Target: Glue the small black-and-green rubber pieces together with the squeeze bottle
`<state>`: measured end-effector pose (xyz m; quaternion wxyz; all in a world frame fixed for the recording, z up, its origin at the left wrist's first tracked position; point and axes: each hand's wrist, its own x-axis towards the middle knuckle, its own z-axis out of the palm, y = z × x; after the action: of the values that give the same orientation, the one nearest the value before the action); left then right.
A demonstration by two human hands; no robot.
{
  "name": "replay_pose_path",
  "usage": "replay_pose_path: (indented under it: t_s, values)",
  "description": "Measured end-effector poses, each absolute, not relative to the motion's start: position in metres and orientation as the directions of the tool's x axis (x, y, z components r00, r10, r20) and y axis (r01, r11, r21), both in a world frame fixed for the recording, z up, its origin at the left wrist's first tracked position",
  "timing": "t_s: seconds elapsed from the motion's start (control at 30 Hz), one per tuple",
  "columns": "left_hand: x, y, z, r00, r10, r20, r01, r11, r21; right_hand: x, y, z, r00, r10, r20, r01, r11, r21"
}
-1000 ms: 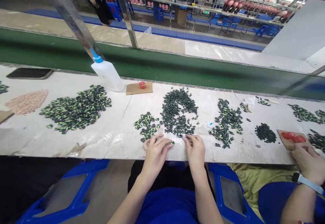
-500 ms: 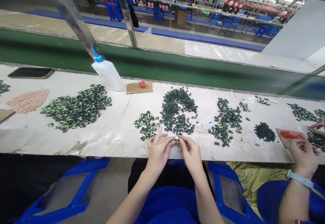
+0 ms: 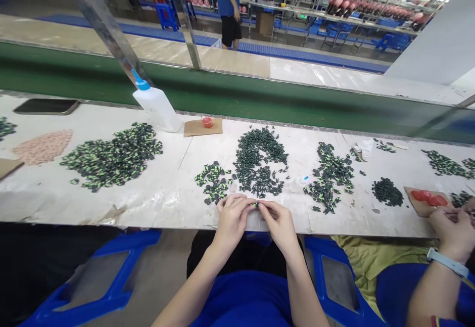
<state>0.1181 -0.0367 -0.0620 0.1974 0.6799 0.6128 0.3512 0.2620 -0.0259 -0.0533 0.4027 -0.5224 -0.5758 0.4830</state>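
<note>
My left hand (image 3: 233,218) is closed in a pinch on a small black-and-green piece (image 3: 255,205) at the table's front edge. The fingertips of my right hand (image 3: 279,222) are pinched together against the same piece, which they partly hide. Just beyond my hands spreads a pile of small dark green, rod-like pieces (image 3: 261,151). Left of it is a smaller heap of black-and-green pieces (image 3: 213,182). A small bottle with a blue tip (image 3: 299,183) lies to the right of the dark green pile.
A large black-and-green heap (image 3: 115,159), pinkish pieces (image 3: 43,147) and a white squeeze bottle (image 3: 159,109) are on the left. A red cup (image 3: 207,122) sits on cardboard. More piles (image 3: 332,173) lie right, where a co-worker's hands (image 3: 454,228) work near red cups (image 3: 434,199).
My right fingertips have moved slightly left, closing the gap to my left fingertips at the small piece. The co-worker's hands have shifted right. A person has appeared in the background.
</note>
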Motion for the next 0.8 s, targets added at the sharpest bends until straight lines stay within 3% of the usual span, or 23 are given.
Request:
replay_pose_path:
  t_s: [0.27, 0.5, 0.8]
  values:
    - [0.115, -0.034, -0.054, 0.070, 0.977, 0.200, 0.646, -0.197, 0.738, 0.271, -0.024, -0.044, -0.218, 0.971, -0.095, 0.221, -0.046, -0.974]
    - [0.118, -0.038, -0.049, 0.097, 0.969, 0.227, 0.636, -0.235, 0.735, 0.276, -0.024, -0.039, -0.235, 0.959, -0.160, 0.117, -0.136, -0.984]
    - [0.118, -0.042, -0.039, 0.134, 0.931, 0.341, 0.667, -0.339, 0.664, 0.268, -0.029, -0.035, -0.160, 0.987, -0.016, 0.146, 0.007, -0.989]
